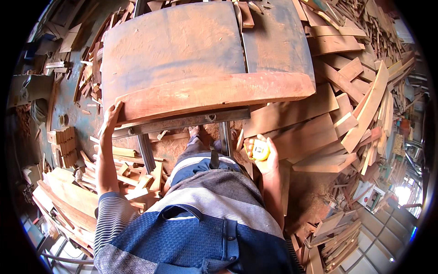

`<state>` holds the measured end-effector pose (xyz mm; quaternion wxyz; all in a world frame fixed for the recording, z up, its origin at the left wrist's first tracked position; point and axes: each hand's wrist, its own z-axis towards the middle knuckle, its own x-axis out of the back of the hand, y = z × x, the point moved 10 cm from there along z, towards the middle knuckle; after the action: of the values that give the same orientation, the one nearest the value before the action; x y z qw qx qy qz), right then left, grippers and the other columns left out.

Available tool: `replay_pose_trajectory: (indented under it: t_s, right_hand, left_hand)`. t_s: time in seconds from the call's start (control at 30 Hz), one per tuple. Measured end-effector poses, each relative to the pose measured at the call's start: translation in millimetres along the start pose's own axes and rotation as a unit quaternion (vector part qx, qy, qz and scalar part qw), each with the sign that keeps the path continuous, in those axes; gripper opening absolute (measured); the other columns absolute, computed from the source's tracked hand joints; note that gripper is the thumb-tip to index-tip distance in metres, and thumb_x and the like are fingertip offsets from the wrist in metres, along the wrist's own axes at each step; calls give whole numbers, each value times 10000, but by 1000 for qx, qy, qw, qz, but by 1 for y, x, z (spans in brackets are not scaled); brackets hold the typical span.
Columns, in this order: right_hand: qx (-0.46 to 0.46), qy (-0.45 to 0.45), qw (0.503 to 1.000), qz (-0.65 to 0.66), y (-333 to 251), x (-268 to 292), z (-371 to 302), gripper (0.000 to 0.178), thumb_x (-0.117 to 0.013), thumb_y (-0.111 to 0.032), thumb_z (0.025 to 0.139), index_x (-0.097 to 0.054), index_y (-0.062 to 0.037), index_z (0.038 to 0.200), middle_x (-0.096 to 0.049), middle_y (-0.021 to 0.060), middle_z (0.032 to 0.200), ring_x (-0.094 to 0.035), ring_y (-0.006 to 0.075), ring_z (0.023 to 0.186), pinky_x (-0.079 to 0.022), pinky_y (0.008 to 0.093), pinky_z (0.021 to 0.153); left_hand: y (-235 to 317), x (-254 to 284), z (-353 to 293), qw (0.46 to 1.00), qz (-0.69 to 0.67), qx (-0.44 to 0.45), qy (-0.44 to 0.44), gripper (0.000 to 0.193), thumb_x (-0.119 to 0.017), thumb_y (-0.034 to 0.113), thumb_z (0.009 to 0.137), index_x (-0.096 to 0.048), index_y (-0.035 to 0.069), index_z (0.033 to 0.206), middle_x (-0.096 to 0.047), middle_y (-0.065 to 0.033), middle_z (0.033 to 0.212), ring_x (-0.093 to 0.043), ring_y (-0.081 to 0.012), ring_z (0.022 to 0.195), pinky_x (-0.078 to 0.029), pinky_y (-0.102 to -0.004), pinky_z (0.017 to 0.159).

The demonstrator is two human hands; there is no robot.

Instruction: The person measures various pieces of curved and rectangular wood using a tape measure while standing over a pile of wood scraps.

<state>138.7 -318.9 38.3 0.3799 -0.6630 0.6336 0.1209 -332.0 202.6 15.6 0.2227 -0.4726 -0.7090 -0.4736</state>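
Note:
A long reddish wooden board [214, 93] lies along the near edge of a metal work table [173, 41], its near side reaching over that edge. At the board's left end is my left hand [112, 114], its fingers closed over the end and the thumb side toward the top. My right hand [268, 160] is lower and to the right, palm up and away from the board. In it sits a yellow tape measure [260, 150], with the fingers curled around the case. No blade can be made out coming from it.
A narrow gap splits the dusty tabletop, and a small wood block [245, 14] rests by its far end. Big stacks of cut boards [333, 137] crowd the right side. Offcuts [141, 182] lie under the table and at left, near a bundle of short blocks [63, 141].

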Motion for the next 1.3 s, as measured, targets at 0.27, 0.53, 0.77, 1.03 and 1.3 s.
replay_pose_trajectory:
  t_s: [0.27, 0.53, 0.77, 1.03, 1.3]
  right_hand:
    - [2, -32, 989, -145, 25, -70, 5, 493, -596, -365, 1004, -530, -36, 1365, -669, 177, 1165, -682, 259, 933, -596, 391, 749]
    - [78, -75, 819, -563, 36, -128, -3, 831, -732, -420, 884, -382, -3, 1511, -507, 229, 1431, -533, 299, 1291, -443, 412, 1069]
    - [14, -104, 850, -517, 41, -105, -26, 790, -734, -370, 866, -425, 15, 1483, -535, 192, 1425, -533, 265, 1297, -426, 380, 1082]
    - [16, -31, 838, -545, 27, -39, -41, 518, -696, -332, 901, -606, -1, 1289, -670, 75, 1030, -640, 167, 936, -513, 296, 840]
    - [35, 68, 925, -372, 61, -33, 9, 342, -678, -279, 944, -620, -48, 1190, -615, 18, 931, -604, 101, 791, -523, 250, 613]
  left_hand:
    - [185, -58, -113, 978, 29, -208, 14, 405, -688, 238, 962, -622, 52, 1315, -684, -181, 1251, -659, -321, 1128, -538, -412, 999]
    - [312, -244, -278, 778, -262, -236, -520, 342, -702, 271, 978, -706, -8, 1176, -723, -80, 1013, -641, -134, 921, -536, -314, 822]
    - [308, -250, -273, 770, -268, -208, -540, 193, -736, 218, 950, -733, 25, 955, -710, 5, 830, -639, -74, 820, -520, -260, 741]
    - [263, -165, -122, 868, -422, -99, -244, 359, -733, 166, 938, -647, 24, 1255, -718, -63, 1061, -688, -169, 925, -566, -299, 810]
    - [281, -170, -116, 875, 235, -416, -74, 916, -906, 394, 611, -546, 44, 1377, -382, -230, 1523, -272, -446, 1466, -248, -570, 1190]
